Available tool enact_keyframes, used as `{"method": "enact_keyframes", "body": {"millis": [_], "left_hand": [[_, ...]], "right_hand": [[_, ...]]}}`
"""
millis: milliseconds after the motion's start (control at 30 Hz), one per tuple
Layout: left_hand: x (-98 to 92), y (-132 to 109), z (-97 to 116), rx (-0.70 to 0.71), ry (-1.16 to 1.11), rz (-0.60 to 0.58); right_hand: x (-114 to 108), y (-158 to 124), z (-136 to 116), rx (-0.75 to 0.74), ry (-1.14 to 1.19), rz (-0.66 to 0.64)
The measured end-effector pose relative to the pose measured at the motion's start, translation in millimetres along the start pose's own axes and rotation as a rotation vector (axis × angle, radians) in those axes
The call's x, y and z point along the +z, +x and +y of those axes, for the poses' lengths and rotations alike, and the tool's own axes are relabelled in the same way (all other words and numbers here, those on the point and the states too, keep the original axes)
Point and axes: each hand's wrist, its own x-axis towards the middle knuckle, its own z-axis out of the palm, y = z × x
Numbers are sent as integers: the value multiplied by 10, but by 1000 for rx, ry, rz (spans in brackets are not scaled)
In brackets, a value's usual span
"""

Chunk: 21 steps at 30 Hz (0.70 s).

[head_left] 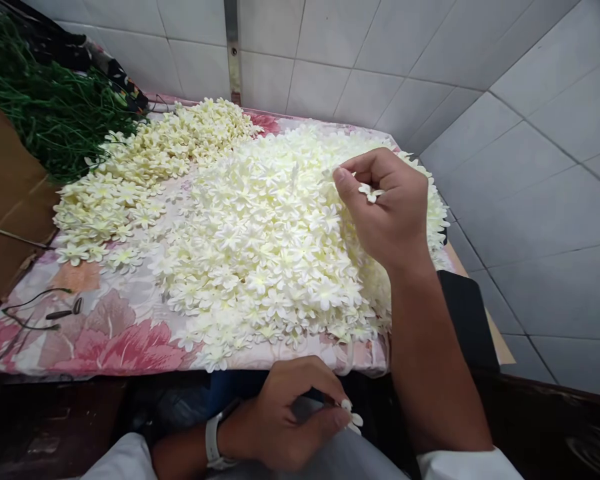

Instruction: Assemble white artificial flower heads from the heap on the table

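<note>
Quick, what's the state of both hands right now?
Left hand: closed, pinching a white flower.
Right hand: closed, pinching a second flower over the flower pile.

the right hand (385, 207) curls around a small flower (371, 193), its fingers covering most of it. the left hand (285, 420) pinches white petals (353, 420) at its fingertips; whether one bloom or several, cannot tell. a black object (467, 313) just behind the right forearm is half hidden by it. far left of both hands, green stems (45, 107) and a cardboard box (5, 193) run off the edge.
</note>
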Motion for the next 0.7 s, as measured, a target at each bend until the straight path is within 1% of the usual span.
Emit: {"method": "enact_keyframes", "body": {"millis": [67,167,267,333,433,500,567,633,700], "left_hand": [[7,-1,2,-8,4,13],[37,3,14,-20,0,33],[88,-6,28,-38,7,61],[121,-24,41,-73,0,90],[121,-46,104,-140,-72,135],[63,-22,202,-141,-96,137],[-44,66,350,-95,-39,118],[-178,241,528,-62,92,114],[-310,506,702,-32,225,138]], "right_hand": [[28,-2,16,-19,0,13],[48,10,18,-48,-1,70],[32,28,4,-44,58,113],[16,38,1,-10,165,97],[14,50,32,107,406,65],[30,60,75,183,561,70],[46,72,120,228,676,80],[52,84,150,250,758,79],[46,93,159,267,812,61]]}}
